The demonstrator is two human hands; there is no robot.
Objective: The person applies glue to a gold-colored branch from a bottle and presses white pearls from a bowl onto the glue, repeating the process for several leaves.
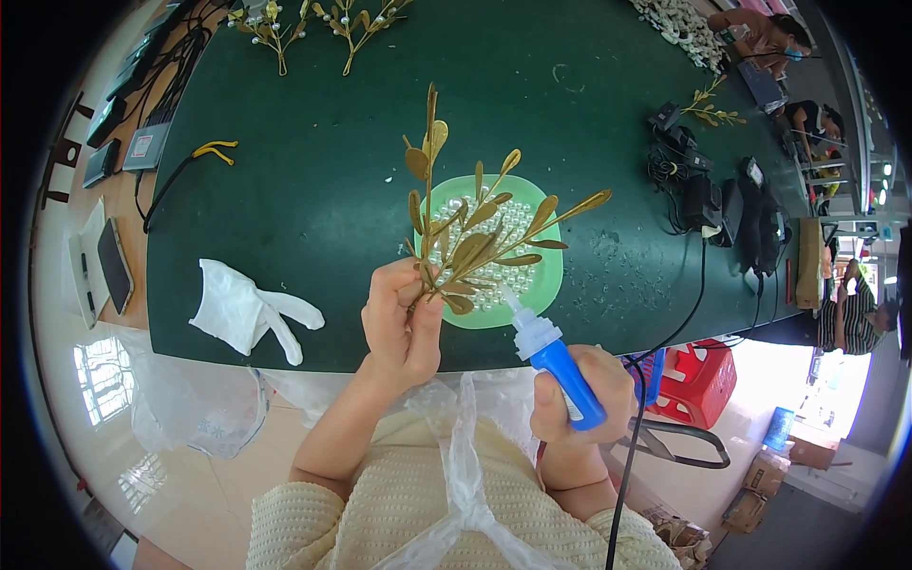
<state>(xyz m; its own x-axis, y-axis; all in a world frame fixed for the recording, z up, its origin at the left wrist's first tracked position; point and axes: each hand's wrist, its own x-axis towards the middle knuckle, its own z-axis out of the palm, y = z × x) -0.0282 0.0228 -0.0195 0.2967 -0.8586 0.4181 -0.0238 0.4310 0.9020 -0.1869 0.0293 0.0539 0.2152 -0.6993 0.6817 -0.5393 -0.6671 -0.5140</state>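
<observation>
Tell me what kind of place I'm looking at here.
Likely a craft assembly workshop: a green worktable holds a tray of pearl beads, the left hand holds a gold leaf sprig, the right hand a blue glue tool.

Sprig stem (425,285) hidden (inside left hand (404,323)).

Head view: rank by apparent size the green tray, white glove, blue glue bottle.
1. Green tray, though the gold sprig covers part of it.
2. White glove.
3. Blue glue bottle, held in the right hand and nearer the camera, so its true size is unsure.
</observation>
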